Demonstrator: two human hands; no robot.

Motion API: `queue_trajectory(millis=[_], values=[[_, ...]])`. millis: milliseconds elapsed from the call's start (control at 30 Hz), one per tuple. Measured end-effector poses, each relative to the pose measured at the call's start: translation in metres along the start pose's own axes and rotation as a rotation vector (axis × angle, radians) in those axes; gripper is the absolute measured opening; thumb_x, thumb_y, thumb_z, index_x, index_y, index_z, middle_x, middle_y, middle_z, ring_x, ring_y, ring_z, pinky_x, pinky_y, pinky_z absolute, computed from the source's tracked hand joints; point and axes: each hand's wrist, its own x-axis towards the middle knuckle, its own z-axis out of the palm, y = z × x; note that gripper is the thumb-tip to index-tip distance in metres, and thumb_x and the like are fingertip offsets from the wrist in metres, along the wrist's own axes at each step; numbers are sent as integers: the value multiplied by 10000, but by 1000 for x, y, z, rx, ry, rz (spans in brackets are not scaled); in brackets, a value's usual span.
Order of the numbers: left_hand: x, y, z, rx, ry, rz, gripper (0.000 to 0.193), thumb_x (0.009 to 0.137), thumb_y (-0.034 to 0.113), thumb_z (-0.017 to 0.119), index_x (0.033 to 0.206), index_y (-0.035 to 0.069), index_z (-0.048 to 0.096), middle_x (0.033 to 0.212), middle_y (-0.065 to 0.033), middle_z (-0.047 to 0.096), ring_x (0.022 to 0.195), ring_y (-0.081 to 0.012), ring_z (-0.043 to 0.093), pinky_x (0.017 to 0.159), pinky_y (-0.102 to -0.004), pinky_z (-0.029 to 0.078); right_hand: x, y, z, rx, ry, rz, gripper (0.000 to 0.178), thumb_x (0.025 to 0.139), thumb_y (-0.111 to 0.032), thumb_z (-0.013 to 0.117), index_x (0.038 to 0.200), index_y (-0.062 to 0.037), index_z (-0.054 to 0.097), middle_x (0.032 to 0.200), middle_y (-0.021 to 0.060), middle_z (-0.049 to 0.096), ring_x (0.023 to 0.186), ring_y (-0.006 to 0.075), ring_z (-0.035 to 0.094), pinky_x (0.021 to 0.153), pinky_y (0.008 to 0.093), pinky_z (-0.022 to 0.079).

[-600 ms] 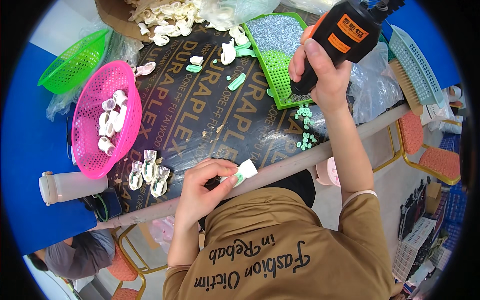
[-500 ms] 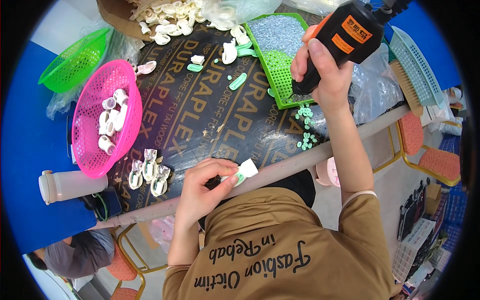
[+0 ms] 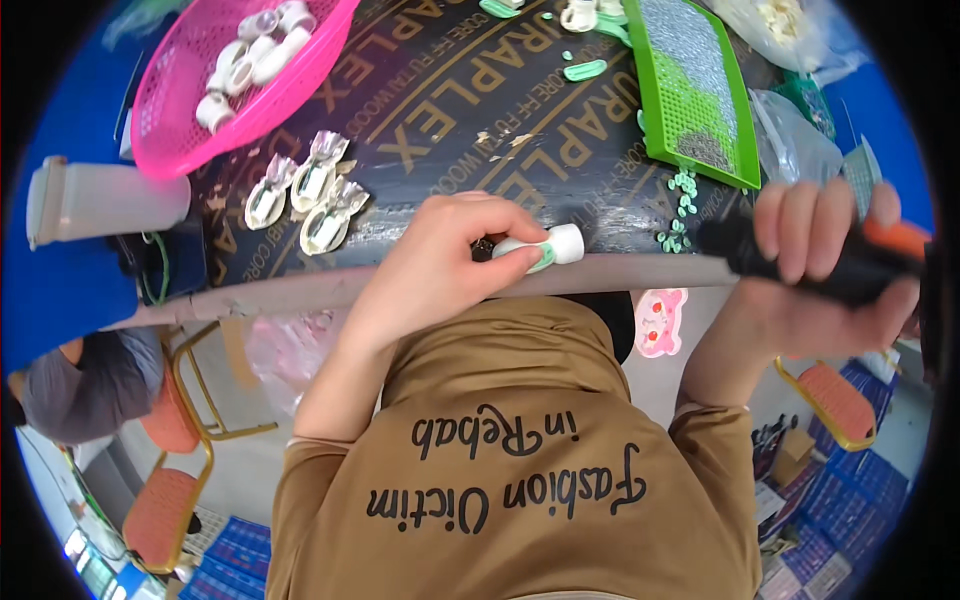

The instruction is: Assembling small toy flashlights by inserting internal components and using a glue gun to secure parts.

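Note:
My left hand (image 3: 450,255) pinches a small white plastic part with a green piece on it (image 3: 567,243) between thumb and fingers, at the table's near edge. The part lies on its side, its white round end pointing right. My right hand (image 3: 815,255) is wrapped round a black and orange power screwdriver (image 3: 735,245), blurred by motion. Its nose points left toward the part, with a gap between them. Several tiny green pieces (image 3: 682,190) lie on the table between the two hands. Beyond them, a green perforated tray (image 3: 648,115) holds many tiny silver metal pieces.
At the left stand a pink basket (image 3: 160,130) of white parts and a translucent lidded jug (image 3: 110,203). Three shiny silvery-white pieces (image 3: 335,215) lie near the table edge. Clear plastic bags (image 3: 795,135) sit right of the tray. Another person's sleeve (image 3: 95,385) shows lower left.
My right hand has brought the screwdriver down from above the tray to the near right side of the table. The view has tilted downward. The left hand keeps its pinch on the part.

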Motion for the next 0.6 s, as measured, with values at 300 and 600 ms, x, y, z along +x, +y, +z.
queue_trajectory(millis=[300, 600], values=[[-5, -10, 2, 81, 34, 183, 82, 723, 42, 647, 800, 12, 643, 804, -71, 661, 725, -193, 613, 651, -277, 468, -28, 33, 37, -146, -92, -5, 461, 812, -533, 492, 1027, -131, 430, 608, 10, 460, 444, 111, 437, 452, 259, 370], [-3, -9, 1, 85, 30, 178, 74, 730, 48, 648, 796, 17, 640, 797, -73, 660, 729, -207, 614, 663, -288, 470, -23, 39, 33, -200, -197, -41, 476, 830, -533, 475, 1051, -118, 405, 638, 33, 477, 466, 130, 456, 465, 272, 388]])
